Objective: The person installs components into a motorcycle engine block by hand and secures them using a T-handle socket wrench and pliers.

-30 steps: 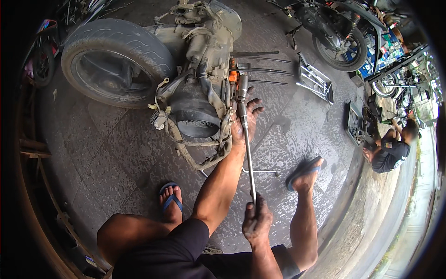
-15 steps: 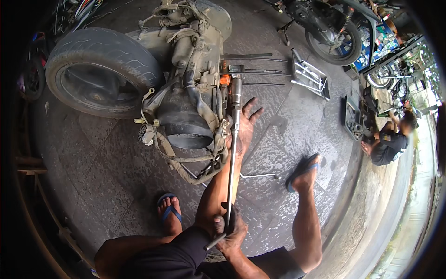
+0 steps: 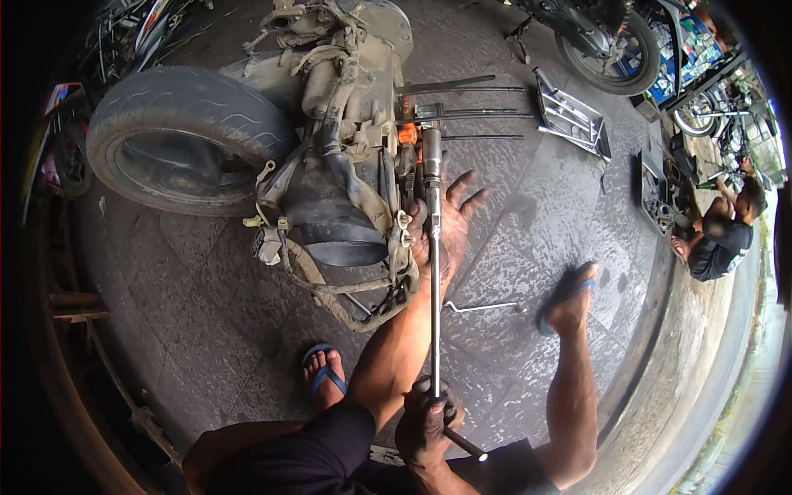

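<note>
"What's that the person has in the right hand [image 3: 425,421]?"

"A long, shiny, T-shaped metal wrench [image 3: 436,322]. The right hand is wrapped tight around it, low down, and the short crossbar [image 3: 467,445] pokes out beside that hand."

"And the left hand [image 3: 453,239]?"

"That one is further up, under the wrench, palm up. Its fingers are spread apart, with the thumb on one side of the metal and the fingers on the other. I can't tell if the palm touches it."

"Where does the far end of the wrench go?"

"Up to the side of the big, dusty grey metal engine [image 3: 378,82], just beside a small bright orange part [image 3: 407,133]. I can't see if it sits on a bolt."

"What's on the engine's left?"

"A fat wheel with a black rubber tyre [image 3: 186,99]. On the right, thin black rods [image 3: 495,113] stick out."

"Anything on the floor?"

"A bent silver metal rod [image 3: 483,308] near the left arm, and a metal tray [image 3: 605,147] with shiny silver bars in it, further off. Another person in dark clothes [image 3: 716,247] sits well apart, over on the right."
</note>
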`<state>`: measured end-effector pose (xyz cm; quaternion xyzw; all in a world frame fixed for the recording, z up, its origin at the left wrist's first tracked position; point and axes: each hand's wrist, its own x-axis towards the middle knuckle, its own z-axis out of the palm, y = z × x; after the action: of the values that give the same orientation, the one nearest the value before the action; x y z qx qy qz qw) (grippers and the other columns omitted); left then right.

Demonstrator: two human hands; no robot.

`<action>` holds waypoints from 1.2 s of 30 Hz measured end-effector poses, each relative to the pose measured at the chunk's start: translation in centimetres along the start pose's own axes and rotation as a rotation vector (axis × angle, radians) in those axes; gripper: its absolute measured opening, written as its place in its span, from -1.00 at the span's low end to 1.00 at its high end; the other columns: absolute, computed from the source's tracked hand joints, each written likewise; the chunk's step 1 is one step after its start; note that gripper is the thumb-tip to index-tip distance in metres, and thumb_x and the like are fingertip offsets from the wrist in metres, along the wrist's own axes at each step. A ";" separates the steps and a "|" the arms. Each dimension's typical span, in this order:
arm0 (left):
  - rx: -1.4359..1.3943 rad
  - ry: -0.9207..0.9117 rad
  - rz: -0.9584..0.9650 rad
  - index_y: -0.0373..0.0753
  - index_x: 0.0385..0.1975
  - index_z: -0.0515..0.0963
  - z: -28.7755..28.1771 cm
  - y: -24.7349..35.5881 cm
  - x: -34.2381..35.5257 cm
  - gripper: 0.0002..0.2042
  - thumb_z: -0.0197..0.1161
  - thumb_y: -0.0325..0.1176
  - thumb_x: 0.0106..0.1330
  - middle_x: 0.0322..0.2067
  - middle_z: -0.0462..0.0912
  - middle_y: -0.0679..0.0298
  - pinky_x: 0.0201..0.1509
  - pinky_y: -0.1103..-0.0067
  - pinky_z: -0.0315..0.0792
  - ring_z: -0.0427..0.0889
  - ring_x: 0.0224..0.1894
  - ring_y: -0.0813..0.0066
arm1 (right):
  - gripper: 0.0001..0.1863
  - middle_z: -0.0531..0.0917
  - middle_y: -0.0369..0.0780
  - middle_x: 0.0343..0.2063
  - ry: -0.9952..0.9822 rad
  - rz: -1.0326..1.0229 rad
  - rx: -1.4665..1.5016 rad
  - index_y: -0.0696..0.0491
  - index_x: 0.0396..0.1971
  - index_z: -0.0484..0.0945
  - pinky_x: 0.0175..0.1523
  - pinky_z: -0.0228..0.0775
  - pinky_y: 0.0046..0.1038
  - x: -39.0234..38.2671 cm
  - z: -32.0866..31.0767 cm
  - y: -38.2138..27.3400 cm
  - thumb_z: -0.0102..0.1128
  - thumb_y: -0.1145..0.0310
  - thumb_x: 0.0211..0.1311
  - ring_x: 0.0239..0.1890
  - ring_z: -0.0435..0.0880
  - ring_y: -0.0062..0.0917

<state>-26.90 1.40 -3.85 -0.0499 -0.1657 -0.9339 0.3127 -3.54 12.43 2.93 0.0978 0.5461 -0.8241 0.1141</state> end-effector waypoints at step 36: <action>-0.114 -0.120 -0.097 0.00 0.32 0.21 0.2 0.4 0.3 -0.33 0.20 0.04 0.22 0.20 0.36 0.03 0.06 0.37 0.40 0.53 -0.05 0.26 | -0.65 0.57 -0.08 -0.62 -0.284 -0.549 -1.275 0.27 -0.09 0.44 -0.44 0.40 -0.18 1.2 -2.4 -3.5 0.19 0.59 0.07 -0.58 0.58 -0.13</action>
<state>-26.89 0.99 -3.44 -0.1153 -0.1330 -0.9512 0.2533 -5.65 15.88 4.69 -0.2378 0.9070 -0.3475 0.0072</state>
